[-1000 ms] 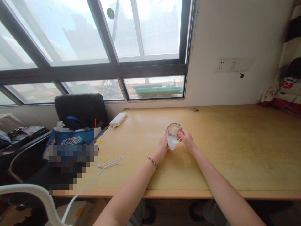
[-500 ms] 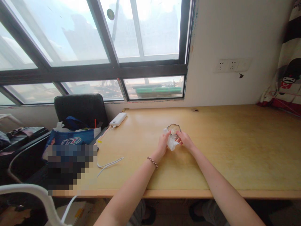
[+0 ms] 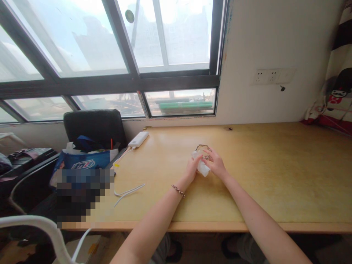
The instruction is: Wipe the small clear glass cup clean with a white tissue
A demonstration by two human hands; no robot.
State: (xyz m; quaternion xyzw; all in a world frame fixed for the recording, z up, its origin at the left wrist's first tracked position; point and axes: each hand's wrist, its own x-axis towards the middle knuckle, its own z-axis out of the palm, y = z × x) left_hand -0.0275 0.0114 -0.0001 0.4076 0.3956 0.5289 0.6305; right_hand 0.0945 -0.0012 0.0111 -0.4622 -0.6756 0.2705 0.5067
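Observation:
Above the middle of the desk, a small clear glass dish (image 3: pixel 202 147) with an angular rim is held between my two hands. A crumpled white tissue (image 3: pixel 204 170) lies against it and hangs down at the near side. My left hand (image 3: pixel 193 165) closes round the left side of the dish, with its thumb over the tissue. My right hand (image 3: pixel 215 162) is bent over the right side, its fingers on the glass and its thumb near the tissue. Hands and tissue hide much of the dish. A braided bracelet (image 3: pixel 178 190) circles my left wrist.
A white power bank (image 3: pixel 138 139) with a cable rests at the desk's (image 3: pixel 288 176) left edge. A loose white cable (image 3: pixel 129 190) lies nearer. Left of the desk, a blue bag (image 3: pixel 82 161) sits on a black chair (image 3: pixel 93 124). A thick white tube (image 3: pixel 30 220) crosses the lower left.
My right hand has shifted from the dish's near right edge up over its right side. The tissue has been pushed up over more of the glass. My left hand stays almost in place.

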